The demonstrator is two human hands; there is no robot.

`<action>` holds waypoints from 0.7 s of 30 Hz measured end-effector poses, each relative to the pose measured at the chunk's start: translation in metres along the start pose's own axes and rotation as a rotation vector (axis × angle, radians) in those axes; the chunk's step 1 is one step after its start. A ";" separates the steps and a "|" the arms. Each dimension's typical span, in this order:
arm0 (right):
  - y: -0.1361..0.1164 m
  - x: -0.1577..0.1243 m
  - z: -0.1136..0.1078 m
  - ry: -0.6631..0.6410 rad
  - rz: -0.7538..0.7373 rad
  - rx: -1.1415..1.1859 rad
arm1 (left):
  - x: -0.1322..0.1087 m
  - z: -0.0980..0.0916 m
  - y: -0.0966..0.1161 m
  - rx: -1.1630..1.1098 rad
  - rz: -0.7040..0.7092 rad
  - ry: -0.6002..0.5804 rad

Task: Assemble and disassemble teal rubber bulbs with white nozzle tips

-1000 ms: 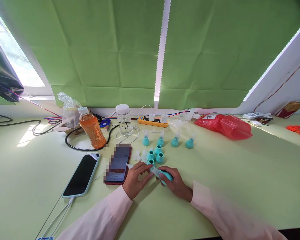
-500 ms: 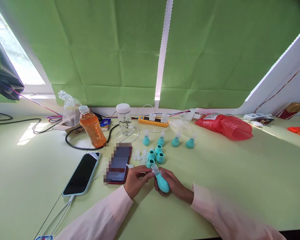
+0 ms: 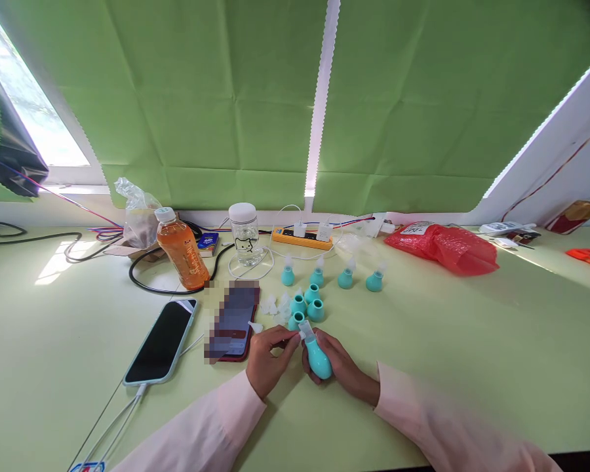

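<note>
One pale green table [image 3: 447, 341] is used as the work surface. Near its middle, the held bulb [image 3: 318, 359], turquoise, is gripped by the right hand [image 3: 343, 362], fingers closed around its left and right sides. At its left, the left hand [image 3: 267, 364] is set with thumb and fingertip pinched, apparently on a small whitish piece beside the neck. Within the last second, the bulb has been turned from crosswise to a slant: body near, clear neck [image 3: 305, 330] far. By judgement, closer access to the neck is thereby given to the left fingertips. Four tipped bulbs [image 3: 345, 280] are lined up farther off; four open bulbs [image 3: 316, 311] are clustered nearer. Smallest, translucent pieces [image 3: 270, 306] are heaped left of that cluster.
</note>
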State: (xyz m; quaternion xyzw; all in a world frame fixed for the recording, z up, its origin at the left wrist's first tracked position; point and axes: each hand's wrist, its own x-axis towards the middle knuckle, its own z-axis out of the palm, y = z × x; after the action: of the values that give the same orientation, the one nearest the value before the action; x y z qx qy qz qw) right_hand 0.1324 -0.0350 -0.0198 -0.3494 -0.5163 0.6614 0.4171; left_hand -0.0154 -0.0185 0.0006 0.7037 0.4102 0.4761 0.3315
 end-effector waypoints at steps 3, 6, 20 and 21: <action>-0.001 -0.002 0.002 0.060 -0.048 -0.085 | 0.000 0.001 -0.002 -0.049 -0.079 0.000; -0.003 -0.003 0.002 0.060 -0.046 -0.120 | 0.001 0.001 -0.005 -0.196 -0.192 -0.026; 0.001 -0.004 0.001 -0.019 -0.017 -0.097 | 0.002 -0.001 -0.002 -0.338 -0.326 -0.075; 0.001 -0.005 0.001 -0.021 -0.010 -0.100 | 0.002 -0.001 -0.002 -0.354 -0.344 -0.082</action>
State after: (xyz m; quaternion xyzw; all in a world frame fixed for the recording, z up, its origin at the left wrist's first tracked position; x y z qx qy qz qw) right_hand 0.1328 -0.0399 -0.0200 -0.3603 -0.5547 0.6364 0.3968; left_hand -0.0170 -0.0158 -0.0002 0.5732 0.4203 0.4483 0.5421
